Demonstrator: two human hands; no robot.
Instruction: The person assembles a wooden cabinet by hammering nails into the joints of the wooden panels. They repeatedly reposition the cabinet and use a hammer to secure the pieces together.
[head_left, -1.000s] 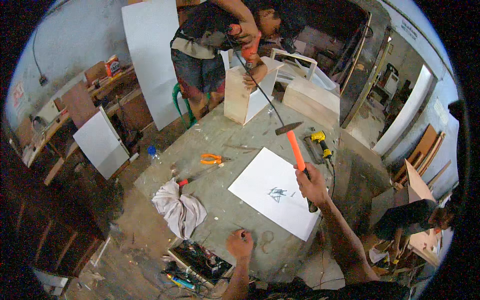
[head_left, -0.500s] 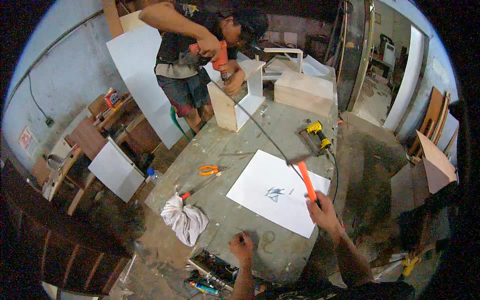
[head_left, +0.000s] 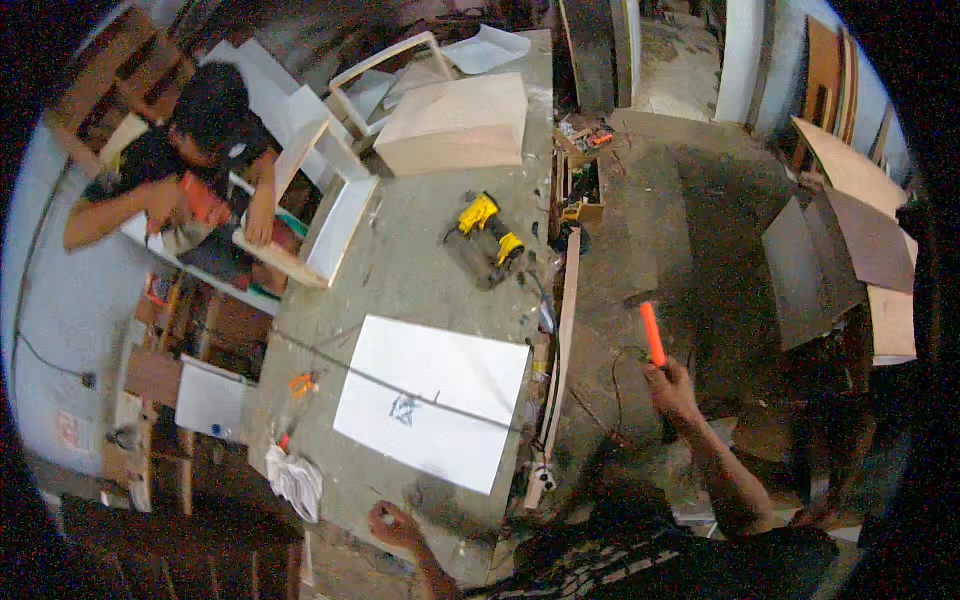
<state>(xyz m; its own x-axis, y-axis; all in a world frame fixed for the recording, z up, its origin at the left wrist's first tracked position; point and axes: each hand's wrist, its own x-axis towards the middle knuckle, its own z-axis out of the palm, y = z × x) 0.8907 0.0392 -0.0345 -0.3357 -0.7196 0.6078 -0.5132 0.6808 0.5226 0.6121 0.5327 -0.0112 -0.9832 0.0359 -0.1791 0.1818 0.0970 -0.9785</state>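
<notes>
My right hand (head_left: pixel 672 390) grips the orange handle of a hammer (head_left: pixel 652 335), held up over the floor beyond the table's right edge. The hammer's dark head is blurred. Over the near end of the table, my left hand (head_left: pixel 397 526) is closed with curled fingers; what it may hold is too small to make out. Ahead of it on the table (head_left: pixel 400 260) lies a white sheet (head_left: pixel 460 365) with a small cluster of dark bluish bits or marks (head_left: pixel 404 408). A yellow and black nail gun (head_left: pixel 485 232) rests farther up the table.
At the far left, a co-worker bends over an open wooden box (head_left: pixel 340 225) with a red drill (head_left: pixel 203 203). A closed pale wooden box (head_left: pixel 450 125) stands behind. Orange-handled pliers (head_left: pixel 303 385) and a white cloth (head_left: pixel 295 485) lie along the left edge. Boards (head_left: pixel 850 250) lean at right.
My view has swung right. My right hand has carried the hammer from above the white sheet out past the table's right edge. The co-worker's drill has moved off the box top and now tilts beside it.
</notes>
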